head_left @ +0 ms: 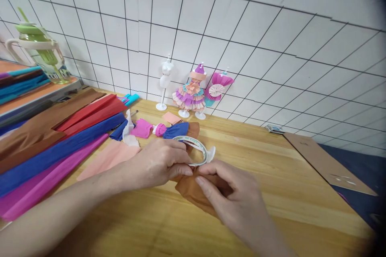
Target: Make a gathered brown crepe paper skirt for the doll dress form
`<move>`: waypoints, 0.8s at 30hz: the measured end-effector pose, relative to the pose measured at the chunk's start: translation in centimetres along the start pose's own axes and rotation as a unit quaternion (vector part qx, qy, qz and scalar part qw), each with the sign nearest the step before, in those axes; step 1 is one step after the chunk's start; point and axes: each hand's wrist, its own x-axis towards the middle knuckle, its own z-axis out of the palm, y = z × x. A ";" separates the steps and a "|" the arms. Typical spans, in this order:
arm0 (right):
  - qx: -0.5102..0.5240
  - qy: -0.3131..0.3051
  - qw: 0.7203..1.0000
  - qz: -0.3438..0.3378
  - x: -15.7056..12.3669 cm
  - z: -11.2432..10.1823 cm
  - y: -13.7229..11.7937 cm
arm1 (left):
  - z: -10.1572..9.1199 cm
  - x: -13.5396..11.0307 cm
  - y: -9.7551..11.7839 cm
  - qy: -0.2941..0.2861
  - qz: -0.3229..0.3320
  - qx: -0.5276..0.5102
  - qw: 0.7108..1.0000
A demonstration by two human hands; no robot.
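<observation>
A piece of brown crepe paper [193,196] is bunched along its upper edge between my two hands, just above the table. My left hand [159,162] pinches the left part of the gathers, thumb in front. From the right, my right hand [232,192] presses the paper between thumb and fingers. Against my left fingertips leans a roll of clear tape [206,153] with green lettering inside its ring. A whitish flap [212,154] sticks out at its right. Behind the roll lies a gathered blue crepe paper piece [176,130].
Crepe paper sheets, including a red one [93,114], cover the left side. At the wall stand a bare white mini mannequin [165,74] and two dressed ones, one in a ruffled dress [191,94]. A green-lidded cup [39,48] is far left; a brown board [325,160] lies right.
</observation>
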 end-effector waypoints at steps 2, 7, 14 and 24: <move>0.004 0.006 1.000 -0.021 0.0 0.0 -0.1 | 0.0 0.0 0.0 -0.001 -0.002 -0.002 1.000; 0.003 0.027 0.999 0.037 0.1 -0.1 0.2 | -0.2 -0.1 0.2 0.001 -0.003 -0.016 1.000; 0.005 0.014 0.996 0.089 0.2 0.3 0.6 | -0.3 0.0 0.3 -0.009 0.014 -0.018 1.000; 0.072 -0.024 0.991 0.111 0.8 -0.1 0.4 | -0.2 -0.1 0.4 -0.028 0.043 -0.010 0.999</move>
